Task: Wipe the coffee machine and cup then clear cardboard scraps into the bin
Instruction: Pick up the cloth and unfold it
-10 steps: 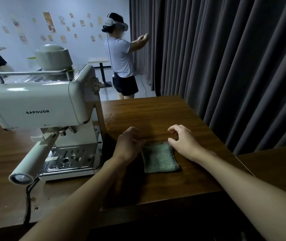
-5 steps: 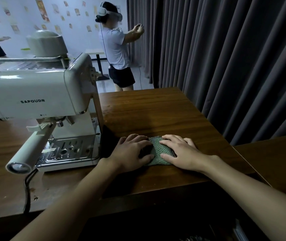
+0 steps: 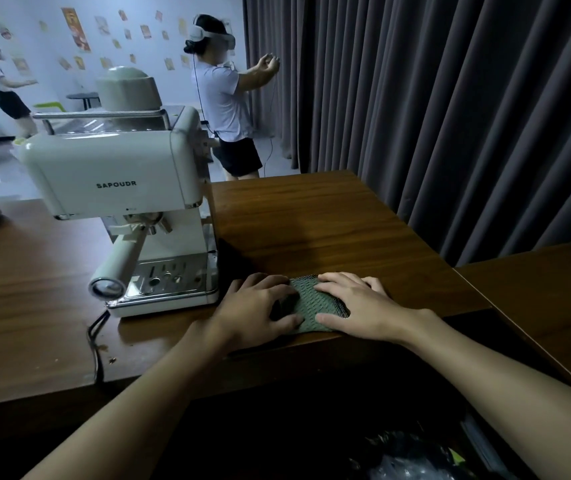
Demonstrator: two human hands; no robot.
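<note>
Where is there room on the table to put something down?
Bare wood lies at the back, between the coffee machine and the curtain. More lies left of the machine. Crowded: the near edge, where the left hand and right hand rest on the green cloth, near the cord.

I see glossy cream plastic on the coffee machine point(image 3: 114, 174), its drip tray point(image 3: 169, 275) polished metal, a rough knitted green cloth point(image 3: 306, 306), smooth, faintly shiny wood on the table point(image 3: 312, 216), matt grey fabric curtain point(image 3: 450, 98)
</note>
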